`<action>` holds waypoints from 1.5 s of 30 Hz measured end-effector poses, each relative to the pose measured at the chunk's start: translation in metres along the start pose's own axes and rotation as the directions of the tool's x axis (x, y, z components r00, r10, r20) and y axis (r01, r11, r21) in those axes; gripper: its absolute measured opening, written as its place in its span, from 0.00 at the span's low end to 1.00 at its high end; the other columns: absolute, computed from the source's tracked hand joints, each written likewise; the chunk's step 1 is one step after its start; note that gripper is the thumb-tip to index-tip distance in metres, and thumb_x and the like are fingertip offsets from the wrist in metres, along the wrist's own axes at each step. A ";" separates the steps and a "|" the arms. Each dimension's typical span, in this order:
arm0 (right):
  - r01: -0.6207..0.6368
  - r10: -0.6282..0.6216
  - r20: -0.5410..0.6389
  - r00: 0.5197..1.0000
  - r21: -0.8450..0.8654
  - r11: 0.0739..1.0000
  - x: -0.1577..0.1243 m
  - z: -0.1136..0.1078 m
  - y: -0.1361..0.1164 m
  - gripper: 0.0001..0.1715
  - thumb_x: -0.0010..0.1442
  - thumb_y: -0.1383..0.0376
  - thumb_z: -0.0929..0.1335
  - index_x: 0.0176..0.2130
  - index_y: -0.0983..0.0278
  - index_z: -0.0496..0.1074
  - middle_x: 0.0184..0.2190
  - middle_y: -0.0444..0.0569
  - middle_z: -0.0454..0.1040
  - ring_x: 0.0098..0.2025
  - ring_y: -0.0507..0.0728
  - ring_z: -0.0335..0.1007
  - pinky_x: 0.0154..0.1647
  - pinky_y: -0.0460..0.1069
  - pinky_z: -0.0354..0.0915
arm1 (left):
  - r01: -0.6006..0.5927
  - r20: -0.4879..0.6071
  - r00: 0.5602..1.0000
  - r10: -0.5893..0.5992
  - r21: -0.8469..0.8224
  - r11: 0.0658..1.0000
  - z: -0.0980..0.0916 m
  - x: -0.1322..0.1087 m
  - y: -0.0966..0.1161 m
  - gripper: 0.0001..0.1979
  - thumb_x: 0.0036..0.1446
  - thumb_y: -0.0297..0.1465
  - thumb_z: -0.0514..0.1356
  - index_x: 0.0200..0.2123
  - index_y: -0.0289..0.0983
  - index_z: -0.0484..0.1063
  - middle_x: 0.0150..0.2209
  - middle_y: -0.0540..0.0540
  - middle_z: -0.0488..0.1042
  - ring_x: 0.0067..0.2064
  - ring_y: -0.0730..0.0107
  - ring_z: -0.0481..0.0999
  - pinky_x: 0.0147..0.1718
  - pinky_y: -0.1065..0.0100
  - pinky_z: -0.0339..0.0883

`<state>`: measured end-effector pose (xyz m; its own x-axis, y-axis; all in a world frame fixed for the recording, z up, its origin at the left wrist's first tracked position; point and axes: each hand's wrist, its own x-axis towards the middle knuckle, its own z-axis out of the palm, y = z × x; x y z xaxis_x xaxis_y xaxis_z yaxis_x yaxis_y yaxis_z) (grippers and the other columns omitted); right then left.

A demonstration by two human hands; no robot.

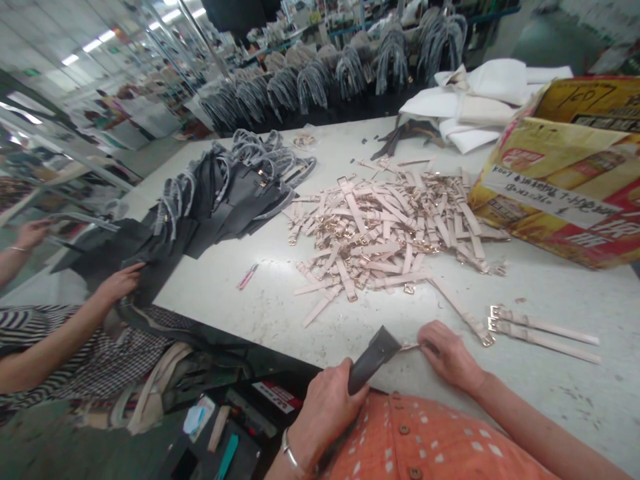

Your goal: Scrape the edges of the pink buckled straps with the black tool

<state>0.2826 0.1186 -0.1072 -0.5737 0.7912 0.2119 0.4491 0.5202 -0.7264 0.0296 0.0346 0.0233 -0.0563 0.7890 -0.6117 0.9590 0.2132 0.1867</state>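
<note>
Left hand [327, 407] grips one dark tool [374, 357], right hand [450, 357] pinches one strap [411, 346]; two buckled straps [543, 331] nearby.

Table [280, 293]: white, scuffed.
Centre: strap pile [385, 227].
Right: box [560, 180]; 2 straps [543, 330] near the front edge.
Left: black pieces [225, 200]; pen [248, 276].
Far: white sheets [475, 100].

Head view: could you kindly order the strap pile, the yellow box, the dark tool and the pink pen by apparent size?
1. strap pile and yellow box: about alike, and the box runs off frame.
2. dark tool, enlarged by being nearest the camera.
3. pink pen.
</note>
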 end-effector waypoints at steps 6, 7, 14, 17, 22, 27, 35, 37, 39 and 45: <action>-0.012 0.009 0.029 1.000 0.113 0.994 -0.011 -0.005 -0.003 0.02 0.59 0.68 0.63 0.36 0.61 0.65 0.34 0.51 0.69 0.38 0.59 0.65 0.38 0.54 0.66 | -0.030 0.050 0.998 0.027 0.045 0.999 0.000 -0.003 0.005 0.13 0.57 0.38 0.50 0.41 0.40 0.67 0.38 0.44 0.76 0.41 0.63 0.75 0.36 0.68 0.62; -0.013 0.009 0.038 0.999 0.124 0.992 -0.011 -0.005 -0.005 0.02 0.60 0.68 0.64 0.35 0.61 0.66 0.34 0.51 0.69 0.38 0.59 0.65 0.39 0.54 0.66 | -0.034 0.050 0.998 0.031 0.053 0.998 0.000 -0.004 0.005 0.12 0.57 0.38 0.50 0.40 0.40 0.67 0.38 0.45 0.76 0.40 0.63 0.75 0.35 0.68 0.62; -0.038 0.030 0.053 0.998 0.147 0.988 -0.013 -0.001 -0.007 0.07 0.62 0.66 0.63 0.31 0.62 0.66 0.32 0.50 0.69 0.37 0.58 0.65 0.37 0.53 0.66 | -0.054 0.034 0.998 0.050 0.117 0.992 0.003 -0.010 -0.004 0.14 0.56 0.40 0.51 0.41 0.41 0.68 0.37 0.44 0.76 0.40 0.59 0.75 0.37 0.64 0.64; -0.031 0.020 0.074 0.997 0.155 0.987 -0.013 -0.001 -0.007 0.05 0.62 0.65 0.63 0.35 0.62 0.69 0.33 0.51 0.69 0.38 0.58 0.65 0.38 0.54 0.66 | -0.071 0.074 0.995 0.061 0.137 0.988 0.006 -0.010 -0.004 0.15 0.56 0.40 0.50 0.42 0.40 0.69 0.38 0.44 0.76 0.41 0.59 0.75 0.38 0.64 0.64; -0.007 -0.006 0.129 0.992 0.095 0.995 -0.009 -0.004 -0.008 0.09 0.61 0.63 0.65 0.41 0.61 0.72 0.35 0.52 0.69 0.39 0.59 0.65 0.38 0.54 0.66 | -0.081 0.075 0.995 0.071 0.142 0.987 0.007 -0.004 0.002 0.15 0.57 0.40 0.49 0.42 0.40 0.69 0.38 0.43 0.76 0.41 0.59 0.75 0.38 0.65 0.64; 0.002 -0.007 0.123 0.992 0.045 0.999 -0.006 -0.001 -0.010 0.10 0.63 0.62 0.64 0.39 0.60 0.74 0.33 0.51 0.69 0.38 0.58 0.65 0.37 0.53 0.64 | -0.112 0.061 0.993 0.106 0.121 0.986 0.004 0.001 0.009 0.14 0.55 0.38 0.50 0.41 0.39 0.69 0.37 0.43 0.76 0.40 0.60 0.76 0.38 0.66 0.65; 0.029 -0.031 0.157 0.987 0.015 0.999 -0.003 -0.004 -0.011 0.12 0.64 0.62 0.63 0.36 0.61 0.75 0.32 0.51 0.69 0.37 0.58 0.64 0.36 0.53 0.62 | -0.127 0.079 0.990 0.120 0.092 0.988 0.001 0.004 0.009 0.13 0.55 0.37 0.50 0.40 0.39 0.69 0.37 0.43 0.76 0.41 0.61 0.76 0.37 0.66 0.64; 0.038 -0.038 0.175 0.984 0.003 0.999 -0.001 -0.006 -0.013 0.13 0.64 0.62 0.63 0.35 0.61 0.75 0.31 0.51 0.70 0.37 0.58 0.64 0.36 0.53 0.62 | -0.121 0.073 0.991 0.115 0.088 0.989 0.002 0.005 0.006 0.13 0.55 0.37 0.50 0.40 0.39 0.69 0.37 0.43 0.76 0.40 0.61 0.75 0.37 0.67 0.64; 0.048 -0.047 0.179 0.983 0.002 0.999 -0.001 -0.006 -0.014 0.13 0.64 0.62 0.62 0.34 0.60 0.75 0.31 0.51 0.70 0.37 0.58 0.64 0.37 0.53 0.62 | -0.122 0.061 0.991 0.118 0.086 0.989 0.003 0.005 0.004 0.14 0.54 0.38 0.51 0.40 0.39 0.69 0.37 0.44 0.76 0.40 0.61 0.75 0.37 0.67 0.64; 0.019 -0.024 0.195 0.981 0.024 1.000 0.001 -0.003 -0.013 0.12 0.64 0.63 0.62 0.33 0.62 0.73 0.34 0.51 0.71 0.39 0.58 0.64 0.40 0.54 0.61 | -0.111 0.089 0.991 0.102 0.099 0.989 0.002 0.007 0.004 0.14 0.54 0.39 0.51 0.39 0.39 0.69 0.37 0.43 0.76 0.40 0.60 0.76 0.37 0.66 0.65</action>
<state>0.2778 0.1138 -0.0958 -0.7067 0.7007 0.0975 0.4211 0.5274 -0.7379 0.0339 0.0400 0.0188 0.0673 0.7521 -0.6556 0.9821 0.0659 0.1764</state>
